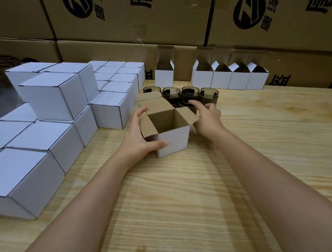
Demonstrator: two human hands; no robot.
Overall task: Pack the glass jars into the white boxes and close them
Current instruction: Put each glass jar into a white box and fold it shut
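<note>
An open white box with a brown inside stands mid-table, its flaps spread and nothing in it. My left hand grips its left side, thumb on the front wall and fingers over the left flap. My right hand is just behind the box's right flap, with fingers stretched toward a cluster of dark glass jars. It holds nothing. The jars stand upright right behind the box, several in two rows.
Closed white boxes are stacked in tiers along the left. A single open white box and a row of open ones stand at the back against brown cartons. The wooden table lies bare in front.
</note>
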